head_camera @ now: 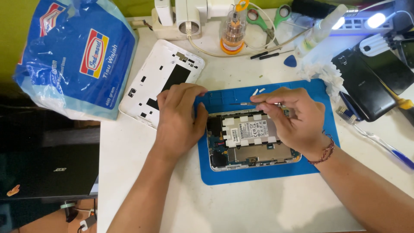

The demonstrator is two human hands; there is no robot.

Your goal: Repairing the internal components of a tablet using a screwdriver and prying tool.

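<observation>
An opened tablet (pixel 252 142) lies on a blue work mat (pixel 258 172), its silver battery and circuit boards showing. My left hand (pixel 179 118) rests on the mat and the tablet's left end, fingers bent, pressing it down. My right hand (pixel 293 116) hovers over the tablet's upper right part and pinches thin metal tweezers (pixel 241 104), whose tip points left above the tablet's top edge.
The tablet's white back cover (pixel 161 77) lies left of the mat. A blue tissue bag (pixel 77 51), a screwdriver-bit jar (pixel 233 28), scissors (pixel 269 17), a power strip (pixel 177 19), a blue pick (pixel 290 61), dark phones (pixel 371 77), a toothbrush (pixel 379 140) and a black laptop (pixel 47 168) surround it.
</observation>
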